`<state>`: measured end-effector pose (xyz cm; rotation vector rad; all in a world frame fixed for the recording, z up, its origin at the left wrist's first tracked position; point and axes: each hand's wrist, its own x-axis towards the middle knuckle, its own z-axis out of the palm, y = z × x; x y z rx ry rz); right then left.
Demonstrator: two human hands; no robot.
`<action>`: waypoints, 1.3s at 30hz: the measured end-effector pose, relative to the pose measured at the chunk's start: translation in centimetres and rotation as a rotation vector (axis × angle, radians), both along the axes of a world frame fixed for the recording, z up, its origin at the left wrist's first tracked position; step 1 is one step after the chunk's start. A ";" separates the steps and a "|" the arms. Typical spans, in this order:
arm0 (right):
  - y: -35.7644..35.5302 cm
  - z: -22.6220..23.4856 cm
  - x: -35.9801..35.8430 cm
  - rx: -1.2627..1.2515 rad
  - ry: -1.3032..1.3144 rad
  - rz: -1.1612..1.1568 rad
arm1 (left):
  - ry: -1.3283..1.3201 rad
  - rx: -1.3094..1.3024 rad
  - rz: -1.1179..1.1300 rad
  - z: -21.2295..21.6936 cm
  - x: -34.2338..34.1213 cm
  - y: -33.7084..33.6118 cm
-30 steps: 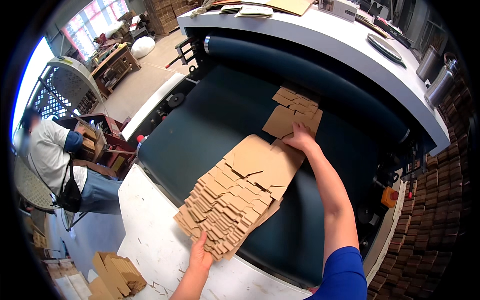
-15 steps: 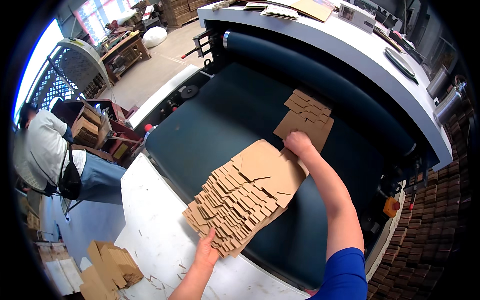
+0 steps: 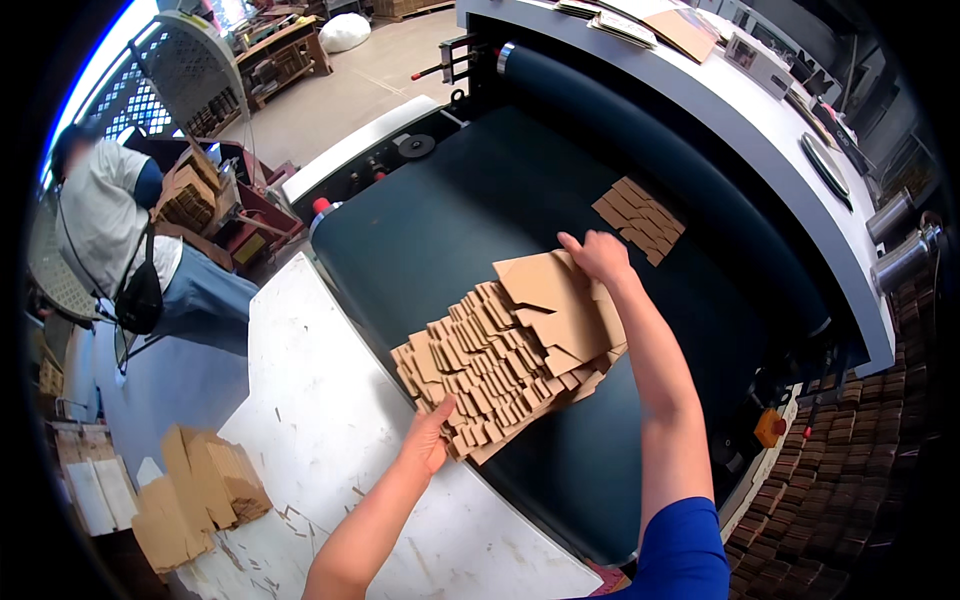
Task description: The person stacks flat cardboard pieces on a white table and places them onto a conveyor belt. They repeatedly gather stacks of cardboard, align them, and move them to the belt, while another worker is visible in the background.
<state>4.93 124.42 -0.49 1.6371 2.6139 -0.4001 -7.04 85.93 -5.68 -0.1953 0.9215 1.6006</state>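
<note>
A fanned stack of brown cardboard blanks (image 3: 500, 365) with slotted edges lies tilted across the near part of a dark green conveyor belt (image 3: 420, 240). At its near left edge, my left hand (image 3: 430, 440) grips it, thumb on top and the other fingers hidden underneath. My right hand (image 3: 602, 260) is closed at the far edge of the stack, by the large top blank (image 3: 555, 305); its fingertips are partly hidden. Farther up the belt, just short of the dark roller (image 3: 660, 160), lies a small overlapping group of cardboard blanks (image 3: 640, 220), apart from my hands.
A white table (image 3: 330, 400) with cardboard scraps adjoins the belt, and more folded cardboard (image 3: 205, 485) sits at its left. A person in a white shirt (image 3: 110, 210) stands at left. An orange box with a red button (image 3: 770, 428) and stacked cardboard (image 3: 820, 500) are at right.
My right hand has drawn back from the blanks on the belt to the stack's far edge. The belt group now sits farther from the stack, and the view has shifted.
</note>
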 end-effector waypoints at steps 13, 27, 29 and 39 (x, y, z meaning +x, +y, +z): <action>-29.2 3.4 -6.1 -0.269 0.473 0.026 | 0.369 -0.069 0.153 6.3 2.0 -19.6; -63.2 -3.5 -0.4 -0.249 1.063 0.370 | 1.497 0.009 -0.293 1.4 7.3 -52.9; -63.3 -2.0 1.0 -0.338 0.954 0.283 | 1.660 0.078 -0.444 3.0 4.9 -52.5; -62.2 1.9 5.4 -0.980 0.507 -0.128 | 0.862 0.424 -0.400 8.4 -9.3 -37.4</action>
